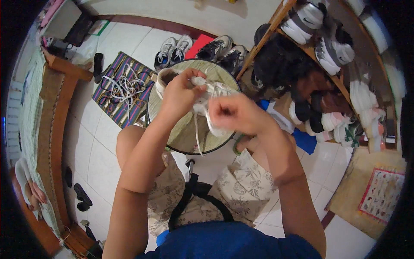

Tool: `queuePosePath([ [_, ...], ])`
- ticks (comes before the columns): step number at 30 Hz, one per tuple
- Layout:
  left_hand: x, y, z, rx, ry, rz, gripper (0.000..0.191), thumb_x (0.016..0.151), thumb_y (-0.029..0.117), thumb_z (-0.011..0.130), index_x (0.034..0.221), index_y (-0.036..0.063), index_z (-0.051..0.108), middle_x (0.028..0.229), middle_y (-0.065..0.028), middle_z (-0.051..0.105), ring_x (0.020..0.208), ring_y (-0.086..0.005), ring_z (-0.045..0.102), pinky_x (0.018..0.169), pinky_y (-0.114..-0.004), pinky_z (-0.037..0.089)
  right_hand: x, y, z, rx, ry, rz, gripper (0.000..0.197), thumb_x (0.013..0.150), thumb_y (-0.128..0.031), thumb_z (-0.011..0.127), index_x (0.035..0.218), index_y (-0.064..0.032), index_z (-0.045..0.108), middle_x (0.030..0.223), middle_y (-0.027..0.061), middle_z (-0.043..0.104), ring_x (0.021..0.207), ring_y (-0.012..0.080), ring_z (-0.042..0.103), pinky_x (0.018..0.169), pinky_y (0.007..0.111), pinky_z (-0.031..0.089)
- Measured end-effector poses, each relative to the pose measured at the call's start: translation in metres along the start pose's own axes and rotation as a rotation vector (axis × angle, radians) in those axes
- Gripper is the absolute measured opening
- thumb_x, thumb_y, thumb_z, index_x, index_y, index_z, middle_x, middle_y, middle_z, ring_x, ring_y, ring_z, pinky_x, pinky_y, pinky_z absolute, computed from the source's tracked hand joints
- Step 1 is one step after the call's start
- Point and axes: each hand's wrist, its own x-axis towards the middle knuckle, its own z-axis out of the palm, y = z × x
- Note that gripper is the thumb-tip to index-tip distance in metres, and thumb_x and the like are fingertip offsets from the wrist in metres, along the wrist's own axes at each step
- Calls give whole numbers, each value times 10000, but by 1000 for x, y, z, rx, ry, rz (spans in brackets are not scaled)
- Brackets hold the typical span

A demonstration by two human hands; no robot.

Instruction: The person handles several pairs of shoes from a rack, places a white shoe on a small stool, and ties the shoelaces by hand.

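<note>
A white sneaker [212, 124] lies on a small round table [181, 139] in front of me, heel to the left. My left hand [182, 92] grips its upper near the tongue with thumb and fingers. Over the front of the shoe my right hand [239, 113] is curled and blurred by motion. Whether its fingers hold a lace, I cannot tell. A loose white shoelace [197, 132] hangs from the sneaker across the tabletop to its near rim. Further lacing crosses the upper, partly hidden by my hands.
Tangled shoelaces [126, 89] lie on a striped surface [110, 110] left of the table. Pairs of worn sneakers [174, 50] stand behind it, beside a red box [200, 45]. A wooden shoe rack [336, 82] full of shoes rises at right. A wooden bench [61, 106] runs along the left.
</note>
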Motion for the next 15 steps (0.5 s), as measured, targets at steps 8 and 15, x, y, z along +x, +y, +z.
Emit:
queuePosePath([
  [8,-1,1,7,34,57,103,260,776,195,723,1015,117,656,660,-73,620,634,-201,617,604,-344,450,-3,11,-23,-152,119,284,208,855,-211,706,842,-15,639,708,3,604,692,79,548,623,269,454],
  [15,-1,2,5,122,45,21,254,782,190,717,1019,125,654,658,-76,625,627,-193,612,605,-350,449,16,22,-9,-910,579,178,219,828,-233,707,860,-44,604,675,86,604,607,194,577,569,350,456],
])
